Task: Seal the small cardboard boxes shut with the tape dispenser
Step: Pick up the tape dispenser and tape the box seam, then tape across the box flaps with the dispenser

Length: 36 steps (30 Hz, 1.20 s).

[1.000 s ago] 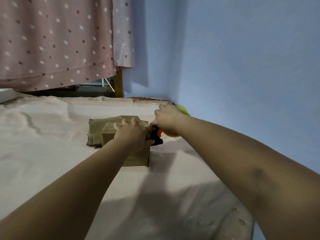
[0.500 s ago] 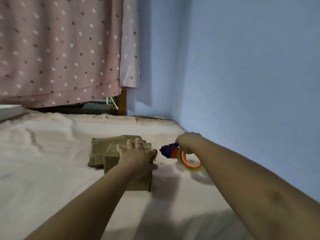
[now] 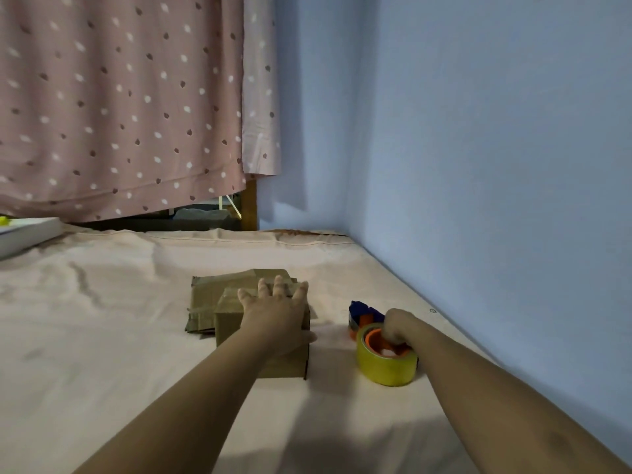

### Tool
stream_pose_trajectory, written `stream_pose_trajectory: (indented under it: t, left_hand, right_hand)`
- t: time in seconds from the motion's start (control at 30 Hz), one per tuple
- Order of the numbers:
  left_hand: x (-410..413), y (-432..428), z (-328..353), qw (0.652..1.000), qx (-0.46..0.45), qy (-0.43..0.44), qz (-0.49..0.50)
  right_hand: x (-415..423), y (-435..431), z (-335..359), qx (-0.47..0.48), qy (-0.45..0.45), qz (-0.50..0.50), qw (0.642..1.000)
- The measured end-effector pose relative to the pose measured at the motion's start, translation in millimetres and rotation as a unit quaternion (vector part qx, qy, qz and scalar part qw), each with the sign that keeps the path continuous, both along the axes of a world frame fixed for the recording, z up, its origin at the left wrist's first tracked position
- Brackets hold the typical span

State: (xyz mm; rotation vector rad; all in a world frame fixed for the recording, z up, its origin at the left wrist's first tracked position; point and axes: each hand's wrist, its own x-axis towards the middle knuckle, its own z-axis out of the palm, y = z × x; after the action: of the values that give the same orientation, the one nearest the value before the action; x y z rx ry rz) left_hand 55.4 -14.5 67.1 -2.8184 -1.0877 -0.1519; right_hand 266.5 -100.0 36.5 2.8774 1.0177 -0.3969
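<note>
Left hand [image 3: 277, 313], fingers spread flat, works on a bed [image 3: 102, 336], pinning the top of a small cardboard box [image 3: 229, 325]. Just beside it, the right hand [image 3: 398, 328] curls round the tape dispenser [image 3: 386, 367] resting there. Holding the flaps closed should keep the tape straight.

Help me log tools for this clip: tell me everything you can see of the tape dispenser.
The tape dispenser lies on its side on the pink bedsheet, right of the cardboard box and apart from it. It has a blue plastic head pointing away, an orange hub, and a yellowish tape roll, open face up. The right hand grips it at the hub.
</note>
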Motion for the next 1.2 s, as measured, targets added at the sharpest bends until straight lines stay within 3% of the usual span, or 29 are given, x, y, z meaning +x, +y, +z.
stream_pose_trajectory:
  t: [0.23, 0.3, 0.43, 0.53, 0.6, 0.67, 0.73, 0.8, 0.9, 1.0, 1.03, 1.07, 1.13, 1.2]
  left_hand:
    - [1, 1, 6, 1.000, -0.030, -0.006, 0.000]
    - [1, 1, 9, 0.999, -0.042, -0.008, 0.004]
    - [-2, -3, 18, 0.999, -0.035, -0.001, 0.027]
    - [-7, -13, 19, 0.999, -0.018, -0.035, 0.027]
    - [-13, -20, 22, 0.994, 0.006, -0.111, 0.023]
    - [-23, -28, 30, 0.968, 0.012, -0.247, 0.039]
    - [-34, -31, 40, 0.911, -0.033, -0.407, 0.063]
    - [-43, -29, 40, 0.820, -0.155, -0.548, 0.058]
    - [-54, -30, 16, 0.656, -0.374, -0.655, 0.018]
    - [-62, -25, -27, 0.549, -0.545, -0.634, 0.018]
    - [-65, -21, -39, 0.535, -0.571, -0.621, 0.040]
    - [-66, -17, -47, 0.544, -0.571, -0.612, 0.061]
    - [-65, -13, -53, 0.609, -0.504, -0.607, 0.088]
    - [-62, -13, -50, 0.634, -0.421, -0.641, 0.095]
  right_hand:
    - [-10, -11, -4, 0.077, 0.002, -0.042, 0.996]
    - [-22, -16, 4, 0.162, 0.028, -0.042, 0.986]
    - [-69, -22, 8, 0.427, 0.012, 0.043, 0.903]
    - [-101, -22, 2, 0.501, 0.077, 0.100, 0.856]
    - [-111, -21, 3, 0.547, 0.145, 0.080, 0.821]
    - [-113, -19, 8, 0.603, 0.207, 0.027, 0.770]
    - [-114, -15, 13, 0.639, 0.281, -0.041, 0.715]
    - [-119, -10, 13, 0.639, 0.332, -0.065, 0.691]
    - [-133, -10, 12, 0.613, 0.350, -0.028, 0.708]
    - [-137, -12, 8, 0.615, 0.275, -0.007, 0.739]
    - [-137, -11, 5, 0.616, 0.233, 0.013, 0.752]
    - [-137, -11, 1, 0.606, 0.189, 0.040, 0.772]
    - [-138, -9, -10, 0.566, 0.115, 0.078, 0.813]
    - [-140, -5, -19, 0.554, 0.062, 0.081, 0.827]
